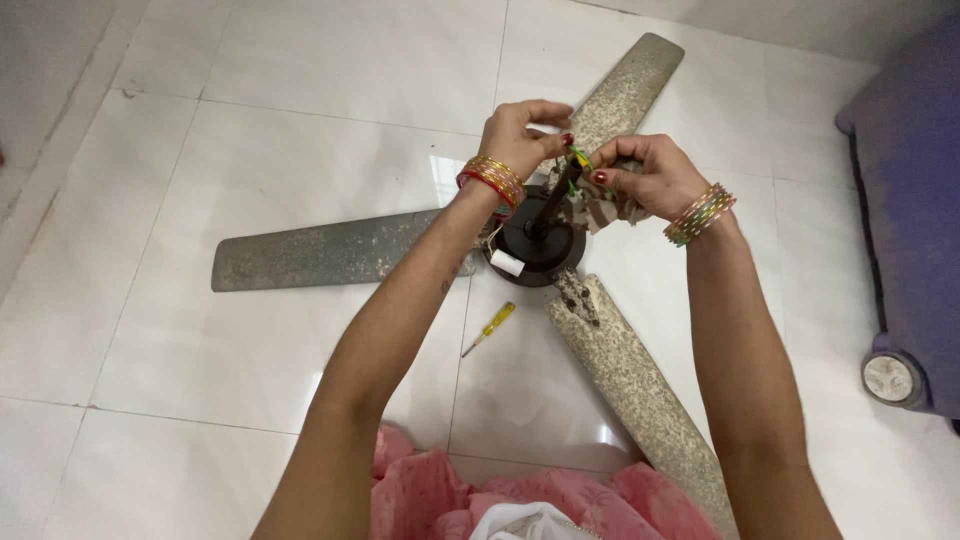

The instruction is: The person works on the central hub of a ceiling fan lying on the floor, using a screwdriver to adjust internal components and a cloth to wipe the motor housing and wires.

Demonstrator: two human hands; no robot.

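A ceiling fan [540, 245] was laid on the white tiled floor [300, 100], its dark round motor housing [530, 250] facing up and a dark rod [551, 205] standing up from the middle of it. Three dusty, speckled blades were spread out from the housing: one [330, 250] to the left, one [625, 90] toward the upper right, and one [640, 390] toward the lower right.

Both hands were held just above the top of the rod. The left hand [520, 135] was curled, with thumb and fingertips pinched together on the green and yellow wires [577, 165] at the rod's top. The right hand [650, 175] was closed in a similar pinch on the same wires from the other side, and a crumpled, pale piece of material [605, 210] was seen under its palm; whether it was gripped could not be told. Coloured bangles were worn on both wrists.

A small screwdriver [490, 327] with a yellow handle was left on the floor just below the housing, between the left and lower blades, touched by neither hand. Pink cloth [440, 500] was seen at the bottom edge, and a grey-purple object [915, 200] with a round wheel-like part stood at the right.
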